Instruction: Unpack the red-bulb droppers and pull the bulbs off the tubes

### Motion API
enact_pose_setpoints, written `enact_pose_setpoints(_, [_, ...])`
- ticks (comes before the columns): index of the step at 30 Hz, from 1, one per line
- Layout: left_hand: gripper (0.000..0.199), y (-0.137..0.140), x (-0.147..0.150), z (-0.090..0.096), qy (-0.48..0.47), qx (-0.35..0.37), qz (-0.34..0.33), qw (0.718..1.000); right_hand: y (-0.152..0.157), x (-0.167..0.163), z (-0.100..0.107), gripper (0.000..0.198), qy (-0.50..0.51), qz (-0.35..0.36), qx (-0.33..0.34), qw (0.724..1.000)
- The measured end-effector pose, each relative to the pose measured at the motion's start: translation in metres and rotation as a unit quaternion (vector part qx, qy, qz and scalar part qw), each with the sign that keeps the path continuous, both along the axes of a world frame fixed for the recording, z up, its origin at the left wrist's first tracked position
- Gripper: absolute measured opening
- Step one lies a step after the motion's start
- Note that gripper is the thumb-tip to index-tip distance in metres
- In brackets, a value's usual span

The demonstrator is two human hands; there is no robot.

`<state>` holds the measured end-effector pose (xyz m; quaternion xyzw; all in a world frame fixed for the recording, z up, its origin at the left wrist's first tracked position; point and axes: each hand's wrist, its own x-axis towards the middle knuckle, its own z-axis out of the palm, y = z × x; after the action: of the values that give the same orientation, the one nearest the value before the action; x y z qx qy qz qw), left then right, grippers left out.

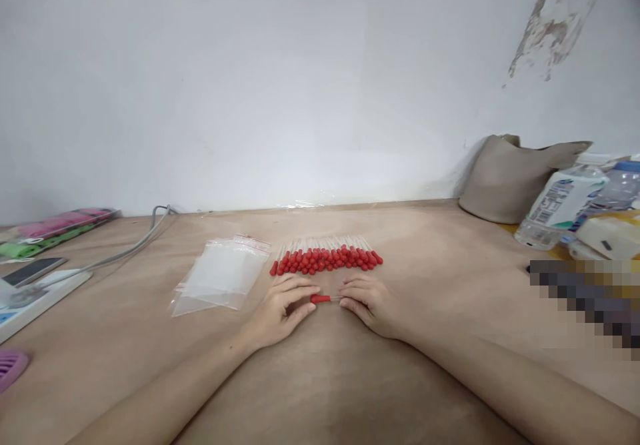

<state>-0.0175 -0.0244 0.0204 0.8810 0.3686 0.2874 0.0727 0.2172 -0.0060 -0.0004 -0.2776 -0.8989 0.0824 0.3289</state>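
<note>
Extends both forearms over a matte brown tabletop. Pinches, between thumb and fingertips of the bare left hand, the red bulb end of a slim red-and-clear dropper, held level between both hands. Pinches its thin stem with the bare right hand, fingers close together. Faces, farther off, flat clear plastic zip bags at left, then a dense row of matching red-bulbed droppers ahead, then a white wall.

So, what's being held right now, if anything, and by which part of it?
One red-ended dropper: the left hand pinches its red bulb, the right hand its thin clear stem, whose tip is hidden.
</note>
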Motion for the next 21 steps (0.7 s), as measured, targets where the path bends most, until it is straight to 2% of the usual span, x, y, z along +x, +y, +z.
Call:
enact_pose_setpoints(3, [0.046, 0.0, 0.008, -0.004, 0.013, 0.0, -0.004, 1.0, -0.002, -0.002, 0.0, 0.027, 0.008, 0.012, 0.001, 1.0])
enact_pose_setpoints(7, [0.028, 0.003, 0.017, -0.01, 0.013, 0.023, -0.015, 1.0, -0.005, -0.002, 0.0, 0.026, 0.012, 0.012, -0.01, 1.0])
enact_pose_setpoints(10, [0.023, 0.005, 0.019, -0.013, 0.0, 0.054, -0.024, 0.998, -0.005, -0.001, -0.001, 0.025, 0.003, 0.002, -0.017, 1.0])
enact_pose_setpoints(16, [0.019, 0.005, 0.018, -0.015, -0.011, 0.091, -0.021, 0.996, -0.001, -0.006, -0.002, 0.027, 0.014, 0.008, -0.033, 0.999])
enact_pose_setpoints(21, [0.027, 0.005, 0.019, -0.016, -0.016, 0.114, -0.027, 0.993, -0.004, -0.012, 0.003, 0.026, 0.022, 0.027, -0.06, 0.998])
